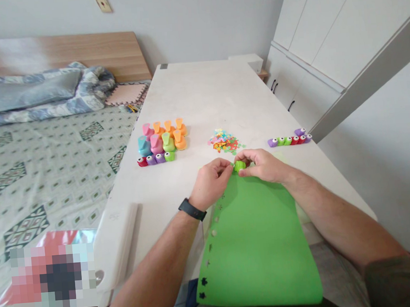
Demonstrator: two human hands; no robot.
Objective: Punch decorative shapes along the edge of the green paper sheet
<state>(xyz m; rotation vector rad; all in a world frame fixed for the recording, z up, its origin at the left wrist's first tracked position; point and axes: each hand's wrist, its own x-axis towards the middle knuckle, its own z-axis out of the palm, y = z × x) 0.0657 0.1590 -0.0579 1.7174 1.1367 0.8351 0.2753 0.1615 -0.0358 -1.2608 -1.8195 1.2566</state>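
A green sheet (258, 244) with a row of punched shapes along its left edge hangs over the table's front edge towards my lap. My right hand (262, 164) is closed around a small lime-green punch (240, 165) at the sheet's far left corner. Just left of the punch, my left hand (214, 179) pinches that corner between thumb and fingers. A pile of small colourful cut-outs (224, 141) lies on the table a little beyond both hands.
Several large and small punches (167, 142) stand in rows at the left of the white table (207, 92). More small punches (288, 141) line up at the right. A white case (117, 241) lies front left, beside a bed (59, 151).
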